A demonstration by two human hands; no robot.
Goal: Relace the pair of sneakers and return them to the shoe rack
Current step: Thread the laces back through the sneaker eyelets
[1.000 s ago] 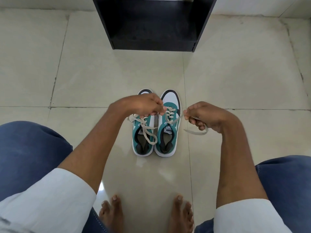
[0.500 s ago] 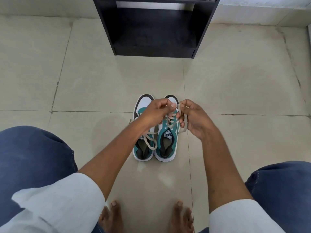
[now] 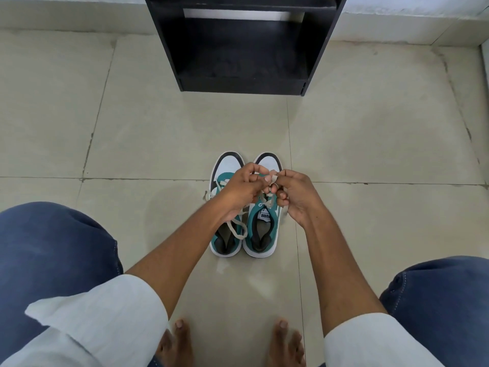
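Two teal, white and black sneakers stand side by side on the floor, toes pointing away from me: the left sneaker (image 3: 225, 242) and the right sneaker (image 3: 262, 234). Both carry cream laces. My left hand (image 3: 242, 188) and my right hand (image 3: 296, 194) meet over the right sneaker's upper eyelets, each pinching an end of its lace (image 3: 272, 181). The left sneaker's lace (image 3: 236, 229) trails loose across its opening. My hands hide the middle of both tongues.
A black shoe rack (image 3: 240, 86) with an open lower shelf stands on the tiled floor straight ahead, against the wall. My bare feet (image 3: 180, 340) and knees in blue trousers (image 3: 53, 255) frame the sneakers.
My hands, spread apart with the lace pulled taut a second ago, have come together over the right sneaker. The view has tilted up, showing more of the rack.
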